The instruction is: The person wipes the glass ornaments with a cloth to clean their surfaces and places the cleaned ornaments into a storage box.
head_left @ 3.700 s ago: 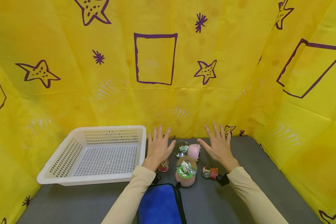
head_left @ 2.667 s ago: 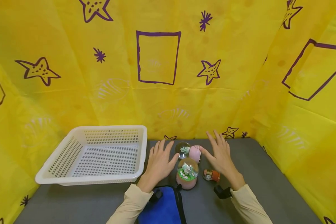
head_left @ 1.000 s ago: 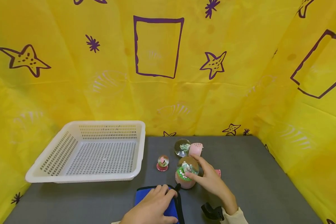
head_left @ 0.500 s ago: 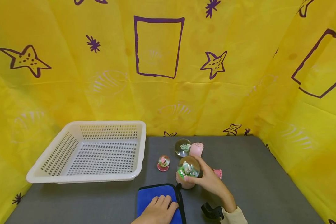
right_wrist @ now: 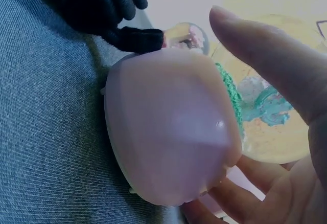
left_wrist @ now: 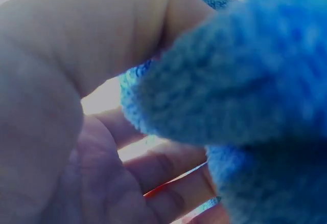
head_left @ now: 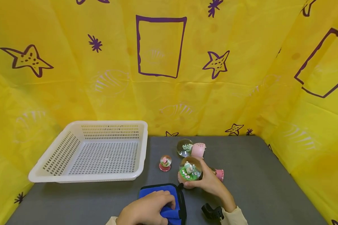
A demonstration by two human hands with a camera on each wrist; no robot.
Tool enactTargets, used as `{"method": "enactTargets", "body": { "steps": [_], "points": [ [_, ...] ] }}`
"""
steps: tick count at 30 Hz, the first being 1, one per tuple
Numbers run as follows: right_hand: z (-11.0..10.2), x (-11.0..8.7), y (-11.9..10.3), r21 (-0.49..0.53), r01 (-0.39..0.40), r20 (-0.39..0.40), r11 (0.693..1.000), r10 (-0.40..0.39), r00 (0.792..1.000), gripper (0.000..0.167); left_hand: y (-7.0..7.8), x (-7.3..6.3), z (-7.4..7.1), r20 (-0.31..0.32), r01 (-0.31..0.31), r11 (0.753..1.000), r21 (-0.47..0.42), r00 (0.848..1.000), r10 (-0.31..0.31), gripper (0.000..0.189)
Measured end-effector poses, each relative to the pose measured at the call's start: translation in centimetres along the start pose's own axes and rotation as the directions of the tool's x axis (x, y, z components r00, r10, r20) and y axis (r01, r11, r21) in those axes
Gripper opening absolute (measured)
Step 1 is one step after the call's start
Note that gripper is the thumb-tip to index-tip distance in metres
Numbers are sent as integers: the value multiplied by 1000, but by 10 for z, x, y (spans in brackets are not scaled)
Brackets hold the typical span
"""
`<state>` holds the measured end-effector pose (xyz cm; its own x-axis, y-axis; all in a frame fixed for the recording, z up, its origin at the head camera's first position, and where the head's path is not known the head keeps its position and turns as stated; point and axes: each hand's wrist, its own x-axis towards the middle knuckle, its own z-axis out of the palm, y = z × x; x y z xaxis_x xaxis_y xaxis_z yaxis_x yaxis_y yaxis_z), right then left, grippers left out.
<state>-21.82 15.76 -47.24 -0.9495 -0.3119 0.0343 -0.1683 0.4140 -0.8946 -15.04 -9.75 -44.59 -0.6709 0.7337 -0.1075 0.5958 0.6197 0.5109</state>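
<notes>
My left hand (head_left: pixel 147 207) grips a bunched fold of a blue fleecy cloth (head_left: pixel 156 188) with black edging. In the left wrist view the blue cloth (left_wrist: pixel 219 86) lies between the thumb and the other fingers. My right hand (head_left: pixel 212 184) holds a large snow globe (head_left: pixel 190 170) from its right side, thumb in front and fingers behind. This globe stands upright on the table, with a green, flowered scene inside. Its smooth pink base (right_wrist: pixel 173 127) fills the middle of the right wrist view. The cloth's black corner loop (right_wrist: pixel 138 39) lies against the base.
Behind it, another large snow globe (head_left: pixel 197 150) lies on its side. A small upright snow globe (head_left: pixel 165 164) stands to the left. Another small one (head_left: pixel 219 174) lies partly behind my right hand. A white perforated basket (head_left: pixel 87 178) sits at the left. Yellow sheeting (head_left: pixel 112 103) encloses the table.
Both hands were raised and spread above the globes. The right has come down onto the upright globe, its thumb now lower. The left has moved down to the cloth and gathered a fold.
</notes>
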Motion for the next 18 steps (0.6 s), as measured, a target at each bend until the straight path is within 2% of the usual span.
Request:
{"method": "enactTargets", "body": {
  "steps": [2, 7, 9, 11, 18],
  "points": [
    [-1, 0, 1, 3, 16, 11, 1000, -16, 1000, 97, -1, -2, -2, -17, -17, 1000, -25, 1000, 16, 24],
    [0, 0, 3, 19, 23, 16, 1000, -23, 1000, 97, 1, -5, -4, -78, -88, 996, 34, 993, 90, 22],
    [1, 1, 4, 23, 22, 14, 999, -22, 1000, 96, 2, -5, -6, -96, -91, 995, 30, 991, 94, 23],
    [1, 1, 6, 26, 41, 12, 999, -42, 999, 94, 2, -6, -9, -101, -87, 996, -10, 991, 86, 25],
    [2, 3, 13, 29, 109, 11, 994, -109, 994, 88, 1, -7, -15, -93, -96, 993, -64, 992, 90, 26]
  ]
}}
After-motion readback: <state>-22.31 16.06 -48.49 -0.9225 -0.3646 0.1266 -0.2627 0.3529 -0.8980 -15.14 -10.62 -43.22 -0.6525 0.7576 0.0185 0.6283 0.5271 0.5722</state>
